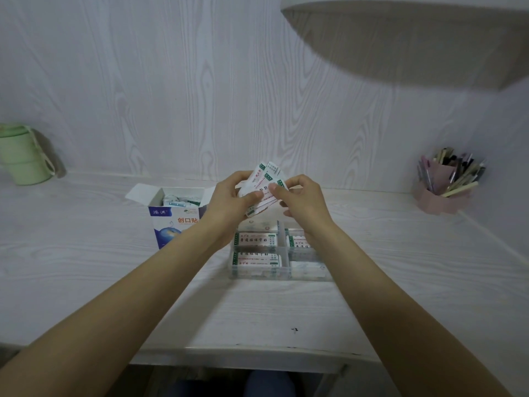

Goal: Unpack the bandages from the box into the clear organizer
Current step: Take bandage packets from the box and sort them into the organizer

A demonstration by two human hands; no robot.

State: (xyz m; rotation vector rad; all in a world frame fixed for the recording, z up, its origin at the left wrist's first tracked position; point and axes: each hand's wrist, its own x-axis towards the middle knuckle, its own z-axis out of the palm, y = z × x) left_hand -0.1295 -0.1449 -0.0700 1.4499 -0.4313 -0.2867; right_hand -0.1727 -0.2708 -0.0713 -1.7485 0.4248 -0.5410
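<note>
Both hands hold a fanned bundle of white bandage packets (264,183) with green print, raised above the desk. My left hand (232,197) grips the bundle's left side, thumb across the front. My right hand (303,200) pinches its right edge. Below them sits the clear organizer (282,275), its compartments holding flat bandage packets (256,259). The open blue-and-white bandage box (171,222) stands to the left of the organizer, flaps up, with more packets visible inside.
A green lidded container (21,156) stands at the far left by the wall. A pink pen holder (446,186) full of pens sits at the right. A white shelf (415,32) overhangs at the top right. The desk's front edge (229,353) runs below.
</note>
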